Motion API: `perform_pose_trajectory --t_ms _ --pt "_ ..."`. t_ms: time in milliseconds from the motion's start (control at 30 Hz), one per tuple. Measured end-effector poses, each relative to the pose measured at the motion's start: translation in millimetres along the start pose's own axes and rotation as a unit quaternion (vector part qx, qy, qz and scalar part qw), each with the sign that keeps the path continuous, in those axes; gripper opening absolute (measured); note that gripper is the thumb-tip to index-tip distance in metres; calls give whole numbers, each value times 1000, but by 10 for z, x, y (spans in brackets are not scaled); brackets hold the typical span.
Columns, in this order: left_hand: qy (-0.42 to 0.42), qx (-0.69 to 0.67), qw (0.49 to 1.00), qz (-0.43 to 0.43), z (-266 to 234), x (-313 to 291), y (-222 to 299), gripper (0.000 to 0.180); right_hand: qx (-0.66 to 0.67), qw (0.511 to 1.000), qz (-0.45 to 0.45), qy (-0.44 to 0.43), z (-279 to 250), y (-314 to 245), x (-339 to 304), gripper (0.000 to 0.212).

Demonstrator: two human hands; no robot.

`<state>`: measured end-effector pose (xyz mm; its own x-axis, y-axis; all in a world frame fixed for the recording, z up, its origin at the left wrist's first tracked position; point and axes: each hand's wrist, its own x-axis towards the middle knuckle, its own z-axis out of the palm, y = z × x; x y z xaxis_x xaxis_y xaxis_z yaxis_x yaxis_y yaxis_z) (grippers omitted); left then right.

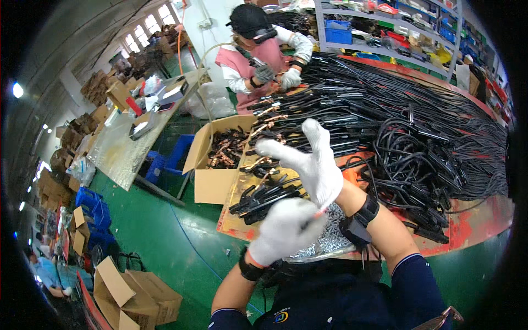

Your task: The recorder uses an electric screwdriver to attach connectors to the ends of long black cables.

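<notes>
Both my hands wear white knit gloves. My left hand (287, 230) is closed at the wrist of my right hand, its fingers pinching the cuff of the white glove (325, 199) there. My right hand (316, 165) is raised above the bench, thumb and fingers stretched apart, holding nothing. Below my hands, small silver screws (333, 234) lie in a heap at the bench's near edge. Just beyond my left hand is a pile of black-handled clamps (267, 201). Black cables (407, 157) lie coiled to the right of my right hand.
A person (258, 60) in a pink apron holds a tool across the bench. An open carton (214, 184) of copper-coloured parts adjoins the bench's left side. Long black cables (440, 104) cover its far right. Shelves (385, 22) stand behind; another table (124, 148) stands left.
</notes>
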<state>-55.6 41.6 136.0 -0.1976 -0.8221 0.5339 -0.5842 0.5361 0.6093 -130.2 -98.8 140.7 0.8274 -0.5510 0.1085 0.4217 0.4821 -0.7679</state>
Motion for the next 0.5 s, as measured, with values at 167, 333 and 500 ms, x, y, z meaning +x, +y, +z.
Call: perform_pose_trajectory --t_ms 167,333,500 --pt "77 23 996 -42 74 166 -154 22 48 994 -99 -10 -198 148 -32 77" --pt "146 159 977 -8 112 289 -217 22 239 942 -146 186 -211 210 192 41" --pt "100 198 975 -18 274 433 -284 25 298 943 -113 94 -146 322 170 34"
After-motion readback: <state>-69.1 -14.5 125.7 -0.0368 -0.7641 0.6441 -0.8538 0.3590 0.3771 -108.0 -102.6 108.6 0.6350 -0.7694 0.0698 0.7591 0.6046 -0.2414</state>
